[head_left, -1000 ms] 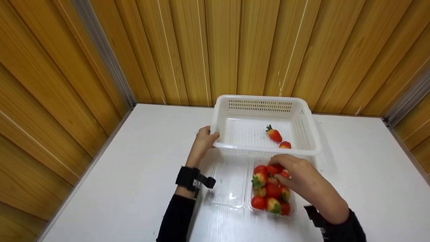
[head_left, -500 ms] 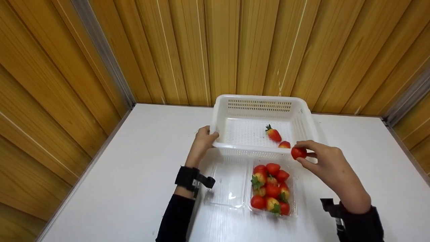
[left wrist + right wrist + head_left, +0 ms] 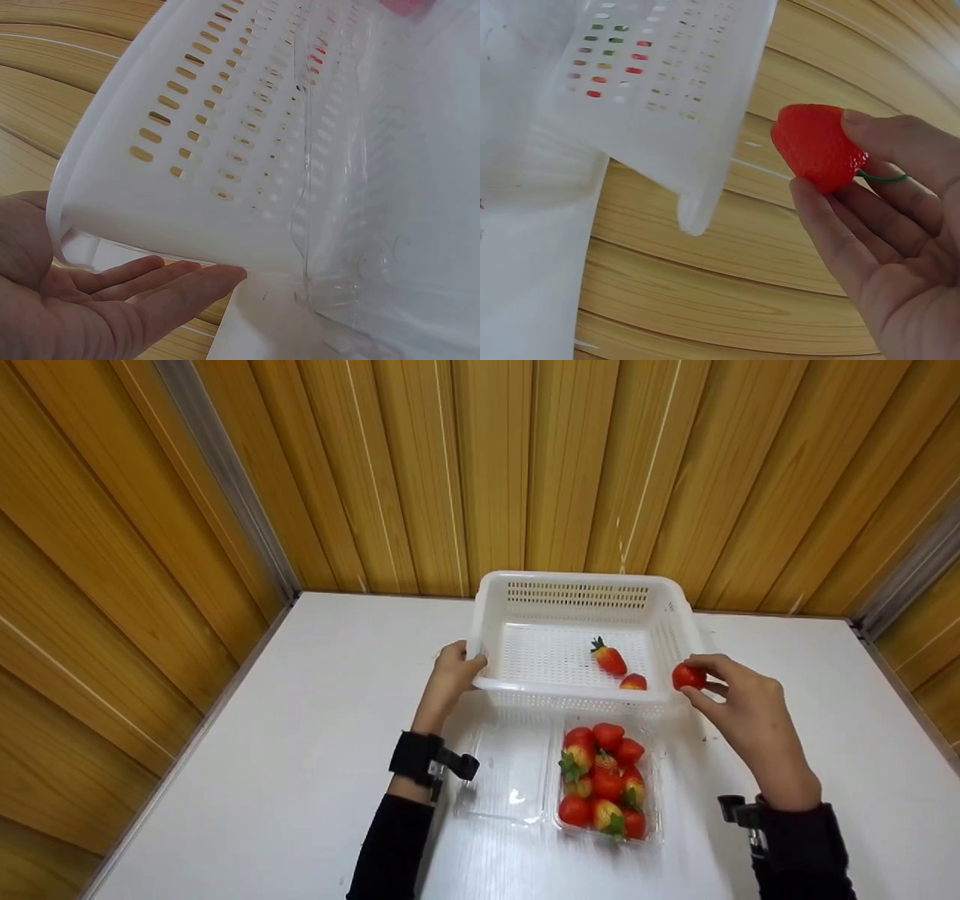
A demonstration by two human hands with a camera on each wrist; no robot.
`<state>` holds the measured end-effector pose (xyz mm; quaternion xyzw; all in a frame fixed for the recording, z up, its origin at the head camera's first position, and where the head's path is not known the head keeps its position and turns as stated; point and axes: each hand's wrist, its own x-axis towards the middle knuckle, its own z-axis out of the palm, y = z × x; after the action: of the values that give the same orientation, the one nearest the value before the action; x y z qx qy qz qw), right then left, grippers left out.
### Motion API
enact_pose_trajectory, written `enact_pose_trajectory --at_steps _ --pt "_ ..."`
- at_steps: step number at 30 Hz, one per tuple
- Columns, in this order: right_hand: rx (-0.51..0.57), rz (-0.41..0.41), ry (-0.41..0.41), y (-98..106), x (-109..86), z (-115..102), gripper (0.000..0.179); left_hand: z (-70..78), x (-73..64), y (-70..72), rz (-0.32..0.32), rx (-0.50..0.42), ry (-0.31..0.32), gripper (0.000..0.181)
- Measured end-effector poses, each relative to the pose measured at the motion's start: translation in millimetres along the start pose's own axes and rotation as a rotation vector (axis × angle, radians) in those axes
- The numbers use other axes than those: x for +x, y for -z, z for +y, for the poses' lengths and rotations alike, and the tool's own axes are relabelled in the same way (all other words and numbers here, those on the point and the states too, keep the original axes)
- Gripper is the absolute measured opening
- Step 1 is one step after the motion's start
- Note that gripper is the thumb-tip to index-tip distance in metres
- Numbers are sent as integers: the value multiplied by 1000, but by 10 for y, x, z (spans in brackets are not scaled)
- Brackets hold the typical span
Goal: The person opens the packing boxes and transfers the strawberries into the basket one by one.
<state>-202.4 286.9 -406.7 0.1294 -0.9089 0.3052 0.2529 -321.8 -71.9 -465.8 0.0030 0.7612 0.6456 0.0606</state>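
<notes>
My right hand (image 3: 750, 709) pinches a red strawberry (image 3: 688, 676) between thumb and fingertips, over the right front corner of a white perforated basket (image 3: 555, 688). The right wrist view shows that strawberry (image 3: 817, 146) with a thin green stem toward the palm. At the basket's left side, my left hand (image 3: 454, 667) holds the rim with the thumb on top; its fingers (image 3: 180, 296) reach along beneath the basket in the left wrist view. Two strawberries lie inside the basket, one with green leaves (image 3: 608, 658) and one partly hidden by the front wall (image 3: 634, 682).
In front of the basket stands a clear plastic box (image 3: 658, 810) filled with several strawberries (image 3: 606, 784). Its clear lid (image 3: 510, 772) lies folded out to the left. All rest on a white table (image 3: 315, 735) against wood-patterned walls (image 3: 420, 472).
My right hand has lifted a strawberry from the plastic box and carried it right and away from me to the basket's corner. My left hand stays at the rim.
</notes>
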Motion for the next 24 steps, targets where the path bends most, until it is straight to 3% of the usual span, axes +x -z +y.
enact_pose_trajectory --at_steps 16,24 --pt "21 -21 -93 -100 -7 214 39 -39 2 2 17 32 1 42" --pt "35 -37 -99 -130 9 249 38 -18 -12 7 10 19 -4 44"
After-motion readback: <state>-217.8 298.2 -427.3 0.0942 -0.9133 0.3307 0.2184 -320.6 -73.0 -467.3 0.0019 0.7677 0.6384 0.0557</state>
